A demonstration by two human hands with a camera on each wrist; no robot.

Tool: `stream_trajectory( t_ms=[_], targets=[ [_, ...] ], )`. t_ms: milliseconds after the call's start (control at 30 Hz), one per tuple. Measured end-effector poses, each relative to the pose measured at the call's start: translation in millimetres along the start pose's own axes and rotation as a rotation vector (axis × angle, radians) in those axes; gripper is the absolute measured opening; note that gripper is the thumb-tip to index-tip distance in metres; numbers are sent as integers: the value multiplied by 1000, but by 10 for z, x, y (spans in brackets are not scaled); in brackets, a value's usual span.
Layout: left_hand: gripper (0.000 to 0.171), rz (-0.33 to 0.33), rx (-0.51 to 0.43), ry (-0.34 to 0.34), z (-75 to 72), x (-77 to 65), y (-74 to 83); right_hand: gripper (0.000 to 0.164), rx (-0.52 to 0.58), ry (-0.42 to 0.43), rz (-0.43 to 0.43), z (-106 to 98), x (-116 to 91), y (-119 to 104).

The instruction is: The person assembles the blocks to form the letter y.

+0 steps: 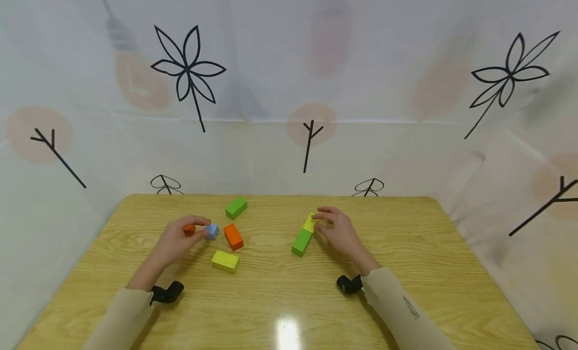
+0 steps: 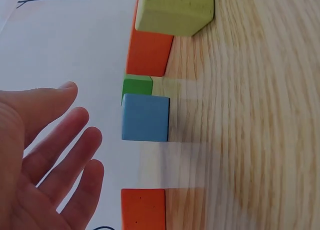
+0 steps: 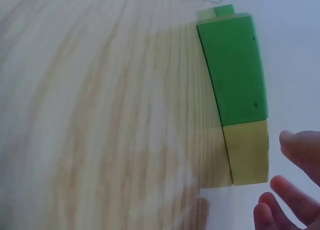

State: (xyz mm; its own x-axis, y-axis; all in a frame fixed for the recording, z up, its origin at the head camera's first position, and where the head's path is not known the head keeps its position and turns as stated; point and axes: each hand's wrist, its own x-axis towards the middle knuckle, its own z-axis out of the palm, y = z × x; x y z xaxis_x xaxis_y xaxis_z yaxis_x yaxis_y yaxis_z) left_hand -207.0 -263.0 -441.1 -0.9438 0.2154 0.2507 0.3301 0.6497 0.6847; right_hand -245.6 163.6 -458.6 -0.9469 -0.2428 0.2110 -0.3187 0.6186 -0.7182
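Note:
A small blue block [image 1: 211, 232] stands on the table by the fingertips of my left hand [image 1: 173, 242]. In the left wrist view, thumb and fingers are spread, with a gap between them and the blue block [image 2: 145, 117]. An orange block [image 1: 189, 229] is partly hidden behind that hand. On the right, a yellow block [image 1: 309, 222] meets the end of a long green block [image 1: 301, 242], forming one line. My right hand [image 1: 337, 234] is beside the yellow block, fingers loosely bent; the right wrist view shows thumb and fingers just off its side.
Between the hands lie another orange block [image 1: 233, 236] and a long yellow block [image 1: 226, 261]. A second green block [image 1: 236, 208] is farther back. The wooden table [image 1: 280, 295] ends at a patterned cloth backdrop [image 1: 253, 154]. Each wrist carries a black camera mount [image 1: 168, 293].

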Motion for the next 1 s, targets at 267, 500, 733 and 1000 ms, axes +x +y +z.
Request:
stream_trajectory(
  t_ms=[267, 500, 733, 1000],
  targets=[
    [26, -19, -2, -17, -10, 69, -84, 26, 102, 17, 79, 54, 61, 28],
    [25, -24, -45, -50, 35, 115, -135, 25, 138, 43, 116, 130, 59, 108],
    [24, -33, -45, -62, 47, 103, -144, 26, 176, 54, 137, 162, 53, 136],
    [21, -53, 13, -105, 77, 101, -161, 28, 220, 26, 160, 147, 60, 151]
  ],
)
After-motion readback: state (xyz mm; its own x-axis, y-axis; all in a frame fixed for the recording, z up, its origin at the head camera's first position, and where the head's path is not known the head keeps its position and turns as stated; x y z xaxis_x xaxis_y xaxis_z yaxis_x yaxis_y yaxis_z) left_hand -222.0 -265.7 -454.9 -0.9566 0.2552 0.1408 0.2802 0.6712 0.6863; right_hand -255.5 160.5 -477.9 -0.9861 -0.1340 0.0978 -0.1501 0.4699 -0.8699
